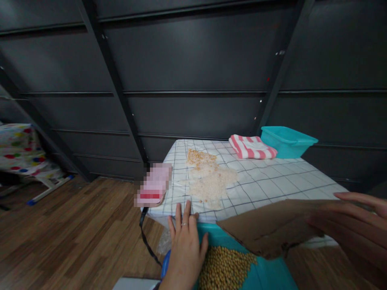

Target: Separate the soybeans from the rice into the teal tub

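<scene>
My left hand [185, 241] lies at the table's near edge, fingers stretched out on the checked cloth. Its thumb is at the teal bin [272, 274], just below the tabletop. Inside this bin is a heap of tan soybeans [226, 266]. On the right, my right hand [356, 225], partly smeared by motion, grips a bent brown piece of cardboard [272, 225] that hangs tilted over the bin and table edge. Beyond both hands, a pale spread of rice-like grains [213, 185] lies on the cloth, with yellow kernels or beans [198, 157] at its far side.
A pink-and-white striped towel [252, 147] and another teal bin [287, 141] stand at the table's back right. A blurred-out pink object [155, 181] with a black strap [145, 237] sits at the left edge. A dark panelled wall [193, 72] rises behind.
</scene>
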